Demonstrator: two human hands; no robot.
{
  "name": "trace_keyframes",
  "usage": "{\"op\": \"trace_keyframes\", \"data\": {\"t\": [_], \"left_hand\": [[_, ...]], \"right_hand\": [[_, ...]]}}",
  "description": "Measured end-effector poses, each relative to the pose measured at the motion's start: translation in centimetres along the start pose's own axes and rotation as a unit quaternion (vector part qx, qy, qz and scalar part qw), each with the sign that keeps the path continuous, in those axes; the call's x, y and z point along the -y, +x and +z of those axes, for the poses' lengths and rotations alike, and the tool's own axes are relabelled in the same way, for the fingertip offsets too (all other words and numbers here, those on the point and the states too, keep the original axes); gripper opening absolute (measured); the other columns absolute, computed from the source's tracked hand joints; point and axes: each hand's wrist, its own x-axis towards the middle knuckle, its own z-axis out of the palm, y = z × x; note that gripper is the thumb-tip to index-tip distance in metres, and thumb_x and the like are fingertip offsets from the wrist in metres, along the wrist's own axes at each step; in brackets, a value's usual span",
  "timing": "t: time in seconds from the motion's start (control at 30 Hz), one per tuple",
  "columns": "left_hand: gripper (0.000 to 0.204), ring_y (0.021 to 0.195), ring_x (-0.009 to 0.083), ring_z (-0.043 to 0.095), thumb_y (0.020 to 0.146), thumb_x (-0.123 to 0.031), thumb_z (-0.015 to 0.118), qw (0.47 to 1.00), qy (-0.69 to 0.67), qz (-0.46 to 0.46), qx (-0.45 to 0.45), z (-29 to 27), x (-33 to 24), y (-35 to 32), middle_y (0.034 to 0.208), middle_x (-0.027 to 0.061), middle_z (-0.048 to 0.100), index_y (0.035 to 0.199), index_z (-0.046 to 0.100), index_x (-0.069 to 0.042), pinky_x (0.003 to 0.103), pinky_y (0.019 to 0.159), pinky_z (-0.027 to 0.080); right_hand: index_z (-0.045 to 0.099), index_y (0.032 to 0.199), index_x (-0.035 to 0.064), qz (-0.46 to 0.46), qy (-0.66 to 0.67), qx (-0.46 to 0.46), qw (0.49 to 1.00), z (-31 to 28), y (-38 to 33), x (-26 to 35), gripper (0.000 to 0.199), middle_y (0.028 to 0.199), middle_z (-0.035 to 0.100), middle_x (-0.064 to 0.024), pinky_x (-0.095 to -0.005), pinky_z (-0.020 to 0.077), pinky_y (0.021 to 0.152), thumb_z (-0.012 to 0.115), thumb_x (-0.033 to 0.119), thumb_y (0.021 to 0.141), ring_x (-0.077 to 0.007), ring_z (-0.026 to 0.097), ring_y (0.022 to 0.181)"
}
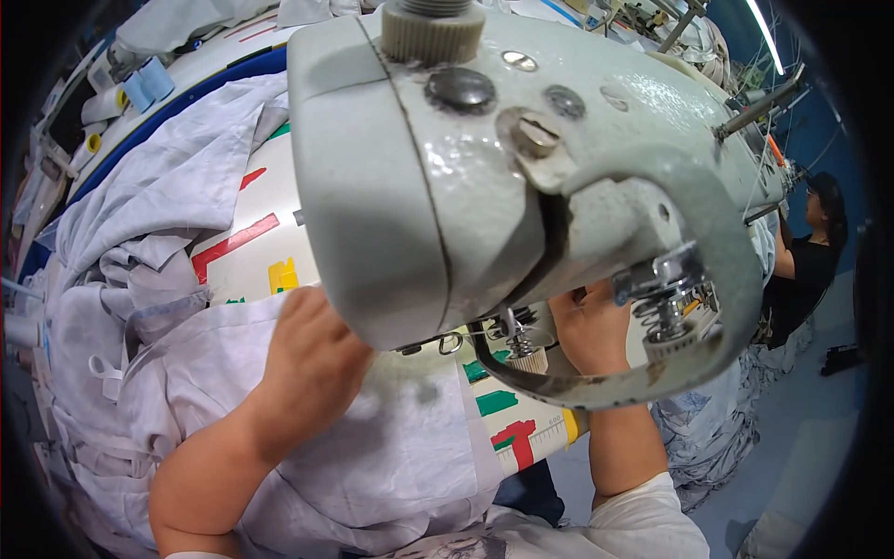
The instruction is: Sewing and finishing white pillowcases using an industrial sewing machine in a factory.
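The left hand [312, 359] lies flat on the pale lilac-white crumpled cloth [391, 466] spread over the white worktop [251, 261] — its fingers hidden under the grey-white metal sewing machine head [447, 168]. The right hand [591, 331] sits behind the head; its grip cannot be told. Farther right stands a person in black [805, 261].

Coloured tape markers are showing on the white sewing table: red strips [235, 244] are lying at about nine o'clock, with a yellow tab [283, 275] just beside them. Green [495, 402] and red [518, 438] markers are sitting near six o'clock. At ten o'clock, pale blue tags [149, 84] are standing by yellow-cored tape rolls [94, 143].
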Motion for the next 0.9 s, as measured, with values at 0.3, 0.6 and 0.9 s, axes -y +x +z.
{"op": "trace_keyframes", "data": {"t": [0.3,0.6,0.9], "left_hand": [[0.013,0.079,0.0212,0.054,0.068,-0.007,0.056,0.996,0.051,0.061,0.049,0.1,0.2,-0.7,0.081,0.0065,0.052,0.08,0.059,-0.003,0.033,0.072,0.043],[0.017,0.075,0.0176,0.052,0.069,-0.008,0.056,0.997,0.029,0.073,-0.015,0.5,1.0,-1.3,0.082,0.0045,0.052,0.083,0.06,-0.001,0.03,0.069,0.041],[0.016,0.076,0.0175,0.052,0.069,-0.007,0.058,0.995,0.034,0.088,-0.018,0.4,1.4,-0.8,0.079,0.0038,0.052,0.084,0.061,-0.001,0.031,0.069,0.041]], "right_hand": [[0.055,0.064,0.0005,-0.054,-0.092,0.023,0.994,0.0,-0.1,-0.3,0.015,0.054,0.054,-0.0124,-0.0345,0.0419,0.044,0.062,0.006,0.075,-0.0272,0.053,0.047],[0.061,0.083,-0.0004,-0.103,-0.007,-0.023,0.994,1.7,-1.1,-0.6,0.01,0.076,0.06,-0.0111,-0.0355,0.0464,0.06,0.064,0.007,0.077,-0.0257,0.058,0.065],[0.061,0.103,-0.0025,0.117,0.276,0.019,0.954,1.7,-1.6,-5.1,0.025,0.101,0.065,-0.0106,-0.0321,0.0504,0.079,0.062,0.004,0.079,-0.0198,0.062,0.089]]}}
